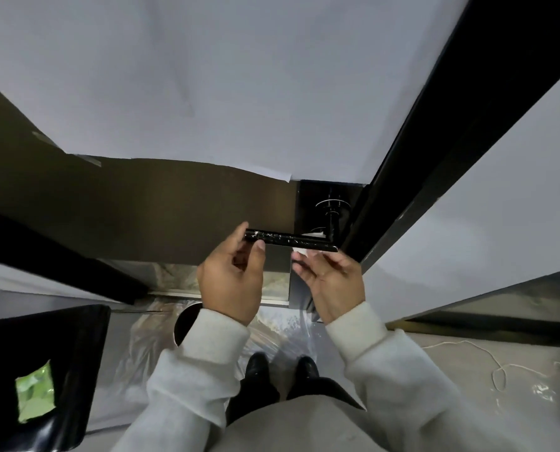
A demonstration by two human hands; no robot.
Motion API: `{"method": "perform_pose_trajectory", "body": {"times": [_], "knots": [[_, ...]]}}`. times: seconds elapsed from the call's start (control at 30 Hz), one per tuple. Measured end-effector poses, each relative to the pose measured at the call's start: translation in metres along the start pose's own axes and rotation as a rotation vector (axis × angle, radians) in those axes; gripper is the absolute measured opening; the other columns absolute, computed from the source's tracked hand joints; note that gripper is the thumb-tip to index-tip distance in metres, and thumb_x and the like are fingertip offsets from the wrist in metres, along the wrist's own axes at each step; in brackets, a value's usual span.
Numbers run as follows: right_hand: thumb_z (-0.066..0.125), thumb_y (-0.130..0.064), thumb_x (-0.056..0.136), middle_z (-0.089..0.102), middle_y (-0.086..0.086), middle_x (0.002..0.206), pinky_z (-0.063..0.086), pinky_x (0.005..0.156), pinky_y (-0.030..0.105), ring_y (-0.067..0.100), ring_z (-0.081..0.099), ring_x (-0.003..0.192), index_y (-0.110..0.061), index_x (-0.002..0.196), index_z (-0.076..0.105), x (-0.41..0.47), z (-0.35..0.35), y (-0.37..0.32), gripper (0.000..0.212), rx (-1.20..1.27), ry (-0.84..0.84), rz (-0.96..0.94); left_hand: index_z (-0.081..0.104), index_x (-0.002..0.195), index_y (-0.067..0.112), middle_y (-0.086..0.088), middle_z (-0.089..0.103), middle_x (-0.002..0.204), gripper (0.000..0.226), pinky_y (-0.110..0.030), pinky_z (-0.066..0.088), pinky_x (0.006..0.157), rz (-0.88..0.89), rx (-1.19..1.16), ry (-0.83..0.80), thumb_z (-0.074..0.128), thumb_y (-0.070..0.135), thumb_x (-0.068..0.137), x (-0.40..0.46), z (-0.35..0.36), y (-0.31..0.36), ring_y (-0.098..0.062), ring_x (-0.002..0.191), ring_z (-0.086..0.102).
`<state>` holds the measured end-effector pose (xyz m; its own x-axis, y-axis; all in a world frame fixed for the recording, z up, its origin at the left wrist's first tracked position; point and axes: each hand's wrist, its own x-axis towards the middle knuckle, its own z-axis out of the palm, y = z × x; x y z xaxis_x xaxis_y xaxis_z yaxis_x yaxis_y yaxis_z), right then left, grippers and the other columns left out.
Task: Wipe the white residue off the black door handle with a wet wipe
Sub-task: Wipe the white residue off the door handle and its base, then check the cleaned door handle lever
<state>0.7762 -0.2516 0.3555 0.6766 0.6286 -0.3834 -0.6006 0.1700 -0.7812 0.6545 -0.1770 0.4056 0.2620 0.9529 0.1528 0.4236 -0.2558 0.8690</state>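
wipe pack (34, 395): green, on the black chair near left, well away from me
left hand (231, 282): pinching the free end of the handle, thumb on it
handle (288, 241): black bar mid-frame, white streaks all along
wipe (306, 246): wrapped around the bar near the door end
right hand (329, 282): fingers curled, holding the wipe under the bar
risk: loose grip, so the wipe might slide off or just smear the gunk around

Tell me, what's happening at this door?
A person is cleaning a black door handle. Their left hand holds the handle's free end steady, thumb on top. Their right hand holds a white wet wipe wrapped round the handle near its pivot. White residue still streaks the bar. A green packet lies on a black seat to the left.
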Motion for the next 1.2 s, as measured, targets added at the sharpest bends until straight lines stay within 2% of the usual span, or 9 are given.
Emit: {"method": "perform_pose_trajectory", "body": {"times": [0.13,0.2,0.27,0.37,0.43,0.63,0.8,1.03,1.2], "knots": [[0.058,0.005,0.094,0.070,0.017,0.078,0.063,0.079,0.036,0.036,0.075,0.089,-0.003,0.071,0.066,-0.030,-0.009,-0.030,0.025,0.157,0.095,0.050,0.066,0.126,0.010,0.014,0.067,0.089,0.039,-0.019,0.055,0.081,0.006,0.010,0.075,0.070,0.026,0.091,-0.007,0.003,0.000,-0.001,0.081,0.068],[0.065,0.002,0.092,0.076,0.013,0.084,0.062,0.076,0.032,0.033,0.076,0.087,0.000,0.091,0.073,-0.038,-0.017,-0.040,0.009,-0.078,0.171,-0.145,0.068,0.124,0.009,0.025,0.062,0.089,0.035,-0.003,0.047,0.077,-0.006,0.015,0.112,0.071,0.019,0.090,-0.012,0.005,0.000,0.015,0.079,0.063],[0.074,-0.002,0.087,0.077,0.008,0.090,0.059,0.077,0.025,0.021,0.075,0.084,-0.005,0.104,0.077,-0.037,-0.020,-0.044,0.018,-0.446,0.181,-0.430,0.069,0.122,0.011,0.032,0.059,0.092,0.033,-0.002,0.046,0.080,-0.019,0.020,0.140,0.071,0.018,0.090,-0.017,0.007,-0.002,0.022,0.081,0.060],[0.080,0.000,0.080,0.066,0.010,0.090,0.051,0.073,0.016,0.014,0.064,0.075,-0.005,0.095,0.080,-0.023,-0.019,-0.044,0.017,-0.938,0.015,-0.942,0.072,0.118,0.017,0.027,0.066,0.090,0.028,-0.010,0.052,0.081,-0.039,0.006,0.163,0.070,0.022,0.091,-0.018,0.008,0.000,0.013,0.079,0.065],[0.076,0.001,0.082,0.059,0.013,0.088,0.052,0.070,0.023,0.015,0.056,0.073,0.001,0.090,0.078,-0.015,-0.009,-0.035,0.008,-1.084,-0.131,-1.048,0.074,0.111,0.019,0.014,0.074,0.086,0.021,-0.014,0.054,0.078,-0.057,0.012,0.181,0.069,0.025,0.091,-0.012,0.006,0.003,0.003,0.076,0.068],[0.067,-0.003,0.082,0.065,0.009,0.089,0.055,0.067,0.041,0.026,0.064,0.077,-0.008,0.098,0.076,-0.024,0.028,-0.002,0.019,-1.156,-0.418,-0.951,0.075,0.092,0.024,0.014,0.074,0.082,0.007,-0.026,0.058,0.076,-0.089,-0.032,0.160,0.069,0.023,0.091,-0.010,-0.007,-0.004,-0.001,0.077,0.069],[0.070,-0.011,0.085,0.070,-0.004,0.085,0.056,0.070,0.034,0.013,0.066,0.074,-0.019,0.102,0.070,-0.033,0.045,0.020,0.018,-1.022,-0.512,-0.673,0.076,0.095,0.025,0.008,0.077,0.085,0.009,-0.027,0.057,0.075,-0.226,-0.306,0.155,0.071,0.020,0.090,-0.028,-0.032,-0.033,-0.010,0.081,0.072],[0.073,-0.013,0.085,0.073,-0.005,0.084,0.056,0.070,0.019,0.009,0.069,0.077,-0.021,0.089,0.074,-0.044,0.063,0.079,0.009,-0.962,-0.589,-0.367,0.076,0.089,0.012,0.007,0.075,0.075,0.010,-0.017,0.055,0.068,-0.341,-0.280,0.162,0.074,0.003,0.084,-0.043,-0.070,-0.082,-0.003,0.069,0.070],[0.074,-0.009,0.083,0.070,-0.005,0.092,0.045,0.072,0.003,0.002,0.065,0.081,-0.023,0.088,0.078,-0.030,0.075,0.146,0.015,-1.161,-0.559,-0.282,0.074,0.081,0.015,-0.007,0.075,0.076,0.007,-0.050,0.060,0.071,-0.586,-0.292,0.139,0.074,0.008,0.084,-0.041,-0.082,-0.162,-0.035,0.069,0.070]]}}
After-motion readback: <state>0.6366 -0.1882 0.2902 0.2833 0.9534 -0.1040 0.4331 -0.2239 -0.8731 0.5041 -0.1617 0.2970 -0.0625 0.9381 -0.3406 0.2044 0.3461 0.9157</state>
